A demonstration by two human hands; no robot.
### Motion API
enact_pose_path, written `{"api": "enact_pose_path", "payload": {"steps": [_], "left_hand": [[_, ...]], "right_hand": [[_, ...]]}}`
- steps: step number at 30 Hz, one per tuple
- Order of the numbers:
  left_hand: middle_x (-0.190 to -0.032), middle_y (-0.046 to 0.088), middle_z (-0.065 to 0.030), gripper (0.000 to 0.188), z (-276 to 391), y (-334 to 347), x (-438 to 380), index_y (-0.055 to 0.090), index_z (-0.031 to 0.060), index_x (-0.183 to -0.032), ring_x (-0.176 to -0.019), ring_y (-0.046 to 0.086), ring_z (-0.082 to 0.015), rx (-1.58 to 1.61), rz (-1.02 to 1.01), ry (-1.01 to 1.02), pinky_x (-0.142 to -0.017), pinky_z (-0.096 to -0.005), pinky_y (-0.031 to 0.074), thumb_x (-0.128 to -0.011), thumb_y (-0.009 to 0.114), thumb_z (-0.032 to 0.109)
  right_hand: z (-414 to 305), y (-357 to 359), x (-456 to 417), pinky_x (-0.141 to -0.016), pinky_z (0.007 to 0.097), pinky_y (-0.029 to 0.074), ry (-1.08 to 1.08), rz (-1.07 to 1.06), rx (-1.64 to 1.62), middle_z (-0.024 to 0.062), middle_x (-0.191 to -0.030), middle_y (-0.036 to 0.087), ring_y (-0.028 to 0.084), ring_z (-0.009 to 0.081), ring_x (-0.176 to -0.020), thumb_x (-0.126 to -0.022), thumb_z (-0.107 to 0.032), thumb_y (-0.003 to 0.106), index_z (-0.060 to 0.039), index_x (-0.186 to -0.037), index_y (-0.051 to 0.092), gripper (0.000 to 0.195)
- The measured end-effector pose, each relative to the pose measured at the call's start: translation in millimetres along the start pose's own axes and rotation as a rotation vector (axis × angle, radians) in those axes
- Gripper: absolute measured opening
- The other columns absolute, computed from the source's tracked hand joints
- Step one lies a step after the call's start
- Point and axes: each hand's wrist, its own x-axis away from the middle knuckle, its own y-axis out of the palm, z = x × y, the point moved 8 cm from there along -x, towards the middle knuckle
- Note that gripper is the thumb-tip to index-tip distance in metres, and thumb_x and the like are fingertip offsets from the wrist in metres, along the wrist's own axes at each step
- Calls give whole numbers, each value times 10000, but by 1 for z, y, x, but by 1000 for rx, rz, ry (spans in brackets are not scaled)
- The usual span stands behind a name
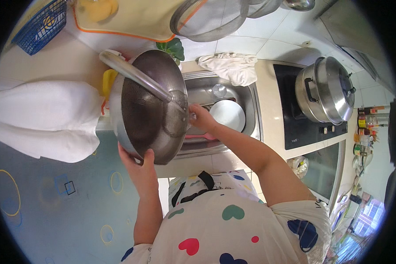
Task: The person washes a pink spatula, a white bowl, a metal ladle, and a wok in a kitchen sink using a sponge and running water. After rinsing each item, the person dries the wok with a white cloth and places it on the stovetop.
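A large metal wok (pixel 145 125) is held tilted over the left side of the stainless steel sink (pixel 258 115). Its long metal handle points to the upper left. My left hand (pixel 140 168) grips the near rim, thumb on the inner side. My right hand (pixel 201 118) is at the wok's right side, over the sink, closed around something partly hidden, perhaps a clear or metal piece by the rim. In the sink lie a white plate or bowl (pixel 227 115), a clear glass or cup (pixel 219 90) and a pink utensil (pixel 201 136).
A crumpled cloth (pixel 232 67) lies at the sink's back edge. Right of it, a lidded steel pot (pixel 326 90) stands on the black cooktop (pixel 292 132). White cloth (pixel 46 115) covers something at left. Mesh strainers (pixel 214 19), a cutting board (pixel 135 19) and a blue basket (pixel 44 28) are at the back.
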Motion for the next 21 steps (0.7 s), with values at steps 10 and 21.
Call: {"api": "enact_pose_path", "payload": {"steps": [10,21], "left_hand": [[-1356,364,-133,760,2,-4,13,255,12,-1416,-1186,403,-212,19,62,-8,-1000,-346,371,-784,675,53],[-1363,371,-178,933,-22,-3,33,145,21,-1460,-1257,384,-296,93,52,-140,-1013,-374,365,-769,748,189]], "right_hand": [[-37,-10,9,-803,385,452,-48,-44,8,169,-971,554,553,325,-933,-765,-23,578,-17,-1067,562,303],[-19,-21,45,-760,400,444,-3,-228,-30,146,-921,541,535,314,-857,-759,-7,574,-21,-1060,565,301]]}}
